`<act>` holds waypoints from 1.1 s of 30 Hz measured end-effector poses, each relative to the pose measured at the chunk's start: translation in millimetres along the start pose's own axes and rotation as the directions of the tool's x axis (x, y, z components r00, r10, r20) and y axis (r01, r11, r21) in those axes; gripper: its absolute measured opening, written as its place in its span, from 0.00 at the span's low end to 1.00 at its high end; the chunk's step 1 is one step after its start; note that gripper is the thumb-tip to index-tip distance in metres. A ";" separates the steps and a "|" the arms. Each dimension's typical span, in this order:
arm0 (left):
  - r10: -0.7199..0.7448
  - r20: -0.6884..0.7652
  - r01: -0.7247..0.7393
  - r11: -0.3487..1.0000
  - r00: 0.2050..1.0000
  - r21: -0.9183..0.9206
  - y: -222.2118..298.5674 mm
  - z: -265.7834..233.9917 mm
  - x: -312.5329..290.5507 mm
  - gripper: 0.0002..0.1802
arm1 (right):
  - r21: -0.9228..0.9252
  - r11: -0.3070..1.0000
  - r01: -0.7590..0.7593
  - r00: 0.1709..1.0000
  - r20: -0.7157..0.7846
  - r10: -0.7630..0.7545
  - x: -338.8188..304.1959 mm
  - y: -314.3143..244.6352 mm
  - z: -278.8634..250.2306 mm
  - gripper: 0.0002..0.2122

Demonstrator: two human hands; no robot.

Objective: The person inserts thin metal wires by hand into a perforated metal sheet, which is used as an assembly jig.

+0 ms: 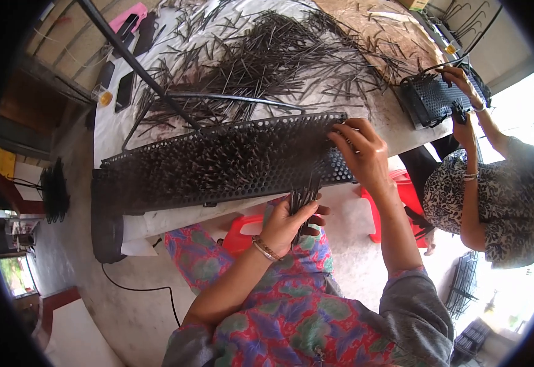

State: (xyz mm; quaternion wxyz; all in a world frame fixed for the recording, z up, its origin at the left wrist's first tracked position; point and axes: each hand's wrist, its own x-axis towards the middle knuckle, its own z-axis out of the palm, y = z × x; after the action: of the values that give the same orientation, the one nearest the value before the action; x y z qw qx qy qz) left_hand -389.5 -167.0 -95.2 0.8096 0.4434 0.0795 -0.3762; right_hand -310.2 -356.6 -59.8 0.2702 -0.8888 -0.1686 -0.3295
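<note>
A long black perforated rack lies along the table's near edge. Many thin dark sticks stand upright in its holes, while holes at its right end show bare. Just in front of that end, my left hand is closed around a bundle of dark sticks, their tips pointing up toward the rack. My right hand is over the rack's right end, fingers bent and pinched together near the holes. Whatever lies between those fingertips is too small and dark to make out.
A big loose pile of dark sticks covers the cloth-covered table. A dark metal bar slants over the left side, near a phone. At right a co-worker handles a similar rack. Red stools stand below.
</note>
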 end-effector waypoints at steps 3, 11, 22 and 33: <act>0.035 0.013 -0.035 0.999 0.999 -0.007 2.6 1.7 -3.6 0.13 | 0.179 0.946 -0.271 0.957 0.156 0.245 -4.2 -21.0 -18.8 0.08; 0.092 0.046 -0.096 0.990 0.995 0.102 0.6 4.4 -11.2 0.13 | 0.358 0.398 -0.845 0.528 0.675 0.515 -39.6 -44.5 -23.9 0.09; 0.202 -0.032 -0.199 0.976 0.979 0.090 -7.2 -2.7 -16.3 0.14 | 0.451 0.363 -0.815 0.578 0.601 0.552 -51.4 -50.0 -8.9 0.08; 0.171 -0.124 -0.175 0.984 0.978 -0.023 -15.9 -5.9 -14.2 0.11 | 0.527 0.636 -0.563 0.815 0.223 0.535 -15.9 -34.5 -26.3 0.05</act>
State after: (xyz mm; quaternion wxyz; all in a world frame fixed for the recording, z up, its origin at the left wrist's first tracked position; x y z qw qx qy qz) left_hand -409.2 -159.9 -102.6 0.8403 0.4569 0.0961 -0.2755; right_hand -351.3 -346.6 -41.1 0.6066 -0.7816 0.0126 -0.1450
